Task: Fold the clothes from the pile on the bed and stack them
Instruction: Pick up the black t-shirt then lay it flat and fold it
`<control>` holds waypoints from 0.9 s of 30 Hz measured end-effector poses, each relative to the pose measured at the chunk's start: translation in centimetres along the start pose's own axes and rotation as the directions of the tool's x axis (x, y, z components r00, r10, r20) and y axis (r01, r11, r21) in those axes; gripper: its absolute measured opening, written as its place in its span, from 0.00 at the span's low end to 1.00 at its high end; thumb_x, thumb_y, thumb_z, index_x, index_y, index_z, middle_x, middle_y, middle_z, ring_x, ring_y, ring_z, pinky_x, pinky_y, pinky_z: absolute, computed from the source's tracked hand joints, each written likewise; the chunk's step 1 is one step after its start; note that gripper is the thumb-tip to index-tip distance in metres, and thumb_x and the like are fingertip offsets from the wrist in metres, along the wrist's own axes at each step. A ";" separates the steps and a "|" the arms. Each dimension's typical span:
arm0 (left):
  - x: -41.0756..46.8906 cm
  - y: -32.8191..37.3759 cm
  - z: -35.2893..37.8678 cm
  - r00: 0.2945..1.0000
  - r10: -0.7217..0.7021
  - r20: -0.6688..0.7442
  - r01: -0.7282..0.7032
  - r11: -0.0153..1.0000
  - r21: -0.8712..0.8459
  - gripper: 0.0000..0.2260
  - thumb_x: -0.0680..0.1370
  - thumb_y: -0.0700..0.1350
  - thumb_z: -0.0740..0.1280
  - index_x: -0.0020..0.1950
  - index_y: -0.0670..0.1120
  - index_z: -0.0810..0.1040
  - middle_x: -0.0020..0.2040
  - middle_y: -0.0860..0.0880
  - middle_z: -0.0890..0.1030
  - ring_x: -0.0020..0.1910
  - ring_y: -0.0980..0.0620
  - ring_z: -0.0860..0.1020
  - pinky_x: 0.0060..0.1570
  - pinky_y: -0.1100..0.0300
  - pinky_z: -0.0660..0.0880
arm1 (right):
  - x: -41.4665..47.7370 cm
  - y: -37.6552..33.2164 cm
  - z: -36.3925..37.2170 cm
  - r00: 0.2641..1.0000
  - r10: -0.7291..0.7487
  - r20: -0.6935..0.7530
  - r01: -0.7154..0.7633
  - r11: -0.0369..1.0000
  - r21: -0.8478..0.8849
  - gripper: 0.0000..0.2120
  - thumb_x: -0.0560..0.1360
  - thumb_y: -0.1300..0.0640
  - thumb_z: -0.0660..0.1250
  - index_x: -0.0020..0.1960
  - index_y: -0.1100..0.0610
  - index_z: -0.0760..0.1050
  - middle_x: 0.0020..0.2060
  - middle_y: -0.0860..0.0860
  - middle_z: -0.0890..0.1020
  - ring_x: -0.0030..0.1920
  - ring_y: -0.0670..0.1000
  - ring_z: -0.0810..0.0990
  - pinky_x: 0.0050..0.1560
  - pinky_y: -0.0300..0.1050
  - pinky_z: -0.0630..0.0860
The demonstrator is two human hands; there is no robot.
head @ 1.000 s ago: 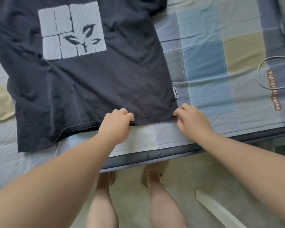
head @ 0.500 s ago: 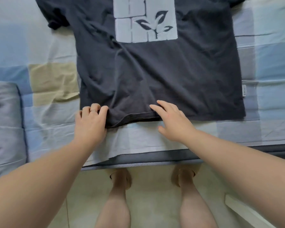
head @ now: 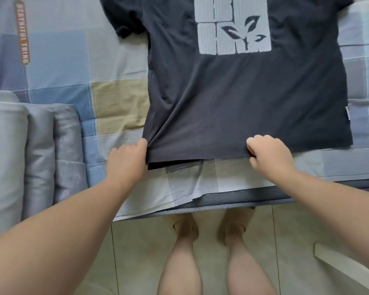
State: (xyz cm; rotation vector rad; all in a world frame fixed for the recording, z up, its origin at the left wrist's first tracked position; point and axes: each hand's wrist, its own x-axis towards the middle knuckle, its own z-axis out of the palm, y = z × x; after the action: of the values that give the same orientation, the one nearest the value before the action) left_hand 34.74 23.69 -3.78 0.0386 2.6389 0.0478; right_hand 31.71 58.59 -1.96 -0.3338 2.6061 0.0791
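Note:
A dark navy T-shirt (head: 243,99) lies flat on the bed, print side up, with a pale square leaf print (head: 232,26) near the top of the view. Its hem runs along the near bed edge. My left hand (head: 127,161) grips the hem's left corner, fingers curled round the cloth. My right hand (head: 268,155) pinches the hem further right, short of the right corner. The shirt's left sleeve (head: 126,20) lies spread out; the collar is out of view.
The bed carries a checked blue, beige and grey sheet (head: 77,60). A folded grey quilt (head: 30,156) lies at the left. The mattress edge (head: 222,201) runs below my hands. My legs stand on the tiled floor (head: 136,252); a white board (head: 345,271) lies at right.
My left hand slid to the hem's left corner and took hold of it. My right hand went from lying flat to pinching the hem. The hem now lies straighter, and the view has shifted left.

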 end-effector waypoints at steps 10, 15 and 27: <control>-1.9 1.5 0.5 0.976 0.138 0.170 -0.171 0.965 0.197 0.10 0.77 0.35 0.60 0.55 0.47 0.68 0.51 0.47 0.76 0.51 0.42 0.77 0.41 0.53 0.62 | 0.0 -1.1 -0.5 0.941 0.037 0.336 0.002 0.993 -0.116 0.08 0.77 0.64 0.59 0.45 0.53 0.63 0.43 0.49 0.68 0.49 0.56 0.75 0.38 0.47 0.66; -1.2 1.6 -0.9 0.924 0.111 0.367 -0.101 0.994 -0.046 0.10 0.80 0.54 0.61 0.55 0.49 0.71 0.55 0.47 0.74 0.57 0.43 0.75 0.51 0.51 0.71 | 1.2 -3.7 -2.0 0.868 0.063 0.493 -0.097 0.994 0.044 0.01 0.77 0.52 0.61 0.46 0.48 0.70 0.48 0.47 0.77 0.49 0.54 0.76 0.42 0.46 0.71; 8.0 1.1 -4.1 0.889 -0.334 0.314 0.454 0.551 -0.700 0.13 0.80 0.50 0.69 0.58 0.44 0.72 0.50 0.49 0.77 0.52 0.45 0.76 0.47 0.55 0.69 | 11.1 -7.3 -5.2 0.982 -0.061 0.179 0.036 0.990 0.135 0.38 0.80 0.46 0.61 0.81 0.39 0.41 0.81 0.46 0.40 0.81 0.57 0.42 0.75 0.62 0.57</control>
State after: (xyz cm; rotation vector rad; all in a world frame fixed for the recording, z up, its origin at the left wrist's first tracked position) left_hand 25.79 24.95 -4.00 -0.8166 2.1997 0.9643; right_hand 21.67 48.43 -2.87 -0.3268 2.4058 -0.0754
